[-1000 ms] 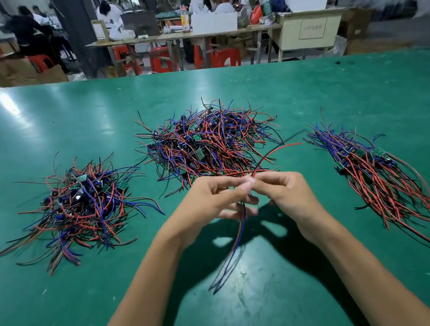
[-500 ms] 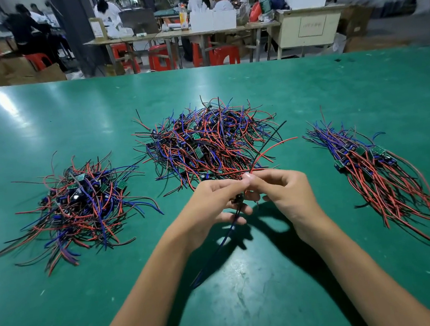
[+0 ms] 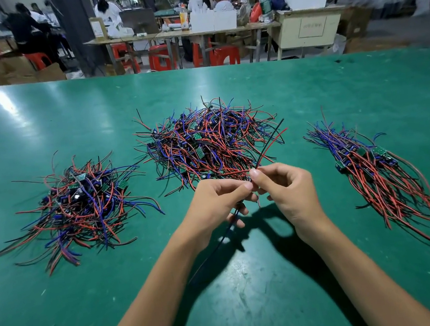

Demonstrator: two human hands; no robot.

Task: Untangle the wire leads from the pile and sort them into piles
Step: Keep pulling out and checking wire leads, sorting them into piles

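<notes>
Head view: both hands meet just in front of the middle tangle (image 3: 207,143) on the green table (image 3: 66,122). The left hand (image 3: 215,203) and right hand (image 3: 284,189) pinch one wire lead (image 3: 268,143), fingertips closed on its middle. It looks feather-light, thin and floppy, with smooth plastic coating; best gripped near the small board, since loose ends likely snag. A combed-out pile (image 3: 376,169) lies to the right.

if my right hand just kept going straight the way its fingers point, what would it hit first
The left hand: the right hand points left at it, fingertips nearly meeting over the pinched red and black wire lead. Depth is hard to judge.
</notes>
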